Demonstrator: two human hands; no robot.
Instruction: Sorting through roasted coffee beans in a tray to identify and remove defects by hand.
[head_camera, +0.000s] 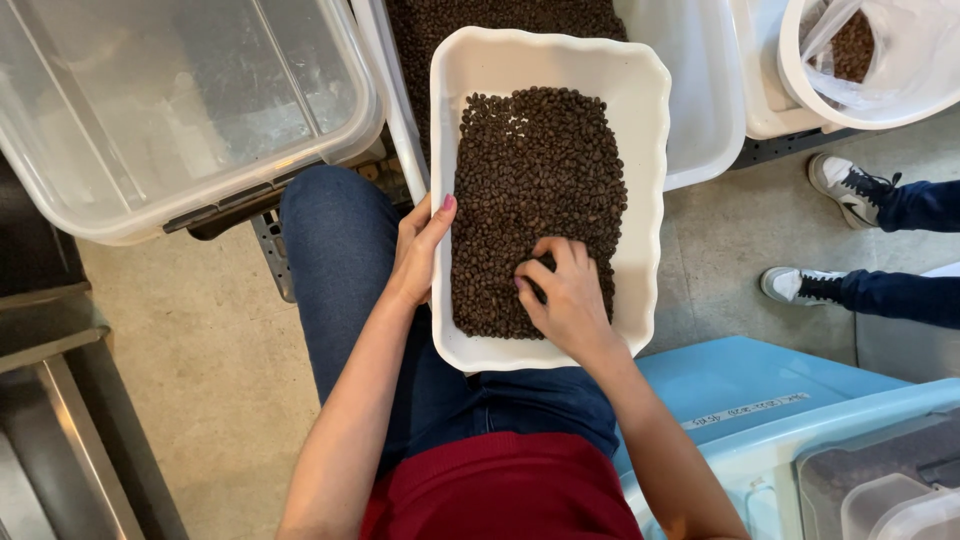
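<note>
A white rectangular tray (648, 160) rests on my lap, holding a flat layer of dark brown coffee beans (540, 170). My left hand (420, 250) grips the tray's left rim, thumb over the edge. My right hand (565, 295) lies in the beans near the tray's front, its fingers curled down and pinching among them. What the fingertips hold is hidden.
A clear plastic bin (170, 110) stands at the upper left. Behind the tray is a larger white tub (705, 110) with more beans. A white bucket (880, 60) lined with a bag sits top right. Another person's legs and sneakers (850, 190) are at right. A blue-lidded box (760, 400) sits lower right.
</note>
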